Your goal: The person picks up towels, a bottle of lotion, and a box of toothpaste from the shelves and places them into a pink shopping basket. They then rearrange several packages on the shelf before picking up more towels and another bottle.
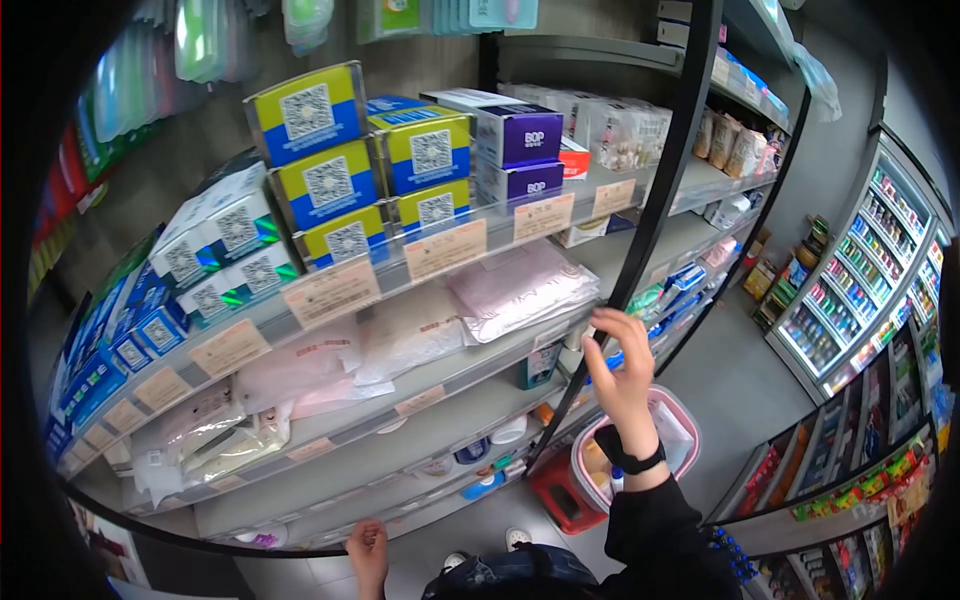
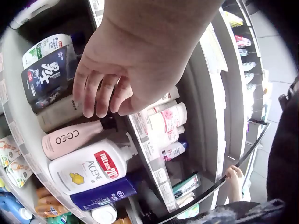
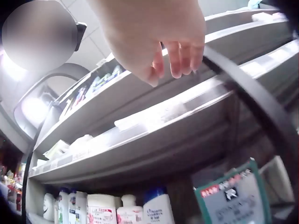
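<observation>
In the head view my right hand (image 1: 624, 375) is raised beside the black shelf post (image 1: 655, 190), fingers bent, nothing visible in them. Whether the fingertips touch the post cannot be told. Low at the front of the shelves, my left hand (image 1: 367, 548) hangs loosely curled and empty. The left wrist view has my left hand (image 2: 140, 60) large, its relaxed fingers in front of shelves with a pink bottle (image 2: 70, 140) and a white pump bottle (image 2: 88, 167). In the right wrist view, the fingers of my right hand (image 3: 159, 37) droop in front of shelf edges.
Boxes with codes (image 1: 325, 185), purple boxes (image 1: 530, 135) and pink packs (image 1: 520, 290) fill the shelves at left and centre. A pink-rimmed basket (image 1: 690, 415) with goods stands below my right forearm, beside a red one (image 1: 560, 495). Drink coolers (image 1: 860, 270) stand far right.
</observation>
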Available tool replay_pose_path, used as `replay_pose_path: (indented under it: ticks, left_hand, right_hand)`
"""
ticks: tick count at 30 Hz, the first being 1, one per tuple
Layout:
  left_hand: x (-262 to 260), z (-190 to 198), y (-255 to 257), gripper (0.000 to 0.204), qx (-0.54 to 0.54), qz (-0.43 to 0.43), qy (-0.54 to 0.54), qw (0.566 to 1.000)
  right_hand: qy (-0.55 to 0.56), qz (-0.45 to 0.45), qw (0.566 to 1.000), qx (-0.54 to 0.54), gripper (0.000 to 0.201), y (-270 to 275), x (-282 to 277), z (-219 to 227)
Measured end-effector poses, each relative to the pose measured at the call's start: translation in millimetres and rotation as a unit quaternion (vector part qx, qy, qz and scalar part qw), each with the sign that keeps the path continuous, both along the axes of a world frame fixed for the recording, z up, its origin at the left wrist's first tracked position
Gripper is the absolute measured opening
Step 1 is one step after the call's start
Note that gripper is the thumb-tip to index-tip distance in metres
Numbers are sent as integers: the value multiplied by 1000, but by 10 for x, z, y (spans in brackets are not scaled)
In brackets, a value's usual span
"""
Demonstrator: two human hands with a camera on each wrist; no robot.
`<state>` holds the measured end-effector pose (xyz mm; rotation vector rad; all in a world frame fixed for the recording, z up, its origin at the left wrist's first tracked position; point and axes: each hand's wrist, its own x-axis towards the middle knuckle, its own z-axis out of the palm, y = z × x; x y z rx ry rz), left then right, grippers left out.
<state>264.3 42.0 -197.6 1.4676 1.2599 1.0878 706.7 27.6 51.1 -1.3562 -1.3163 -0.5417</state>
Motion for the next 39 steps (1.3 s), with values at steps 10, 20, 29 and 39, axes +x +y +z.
replay_pose_path:
  ticks: [10,20,29,39]
  left_hand:
    - [-233,66,-188,7,6,80,16,997]
    - [-138,82,-167,6,-4,61,33,998]
    - [83,-109,9,7,1,-19,37,999]
    - [244,-238,137,7,-37,-76,7,996]
  right_hand:
    - [-170,25,984,-51,10,545,-239,378]
    - [34,23,958,283,20,-463,-109,515]
    - [176,-190,958,120,13,-1528,363,91]
    - [200,-389,896,-70,10,-1871,1062,-1255]
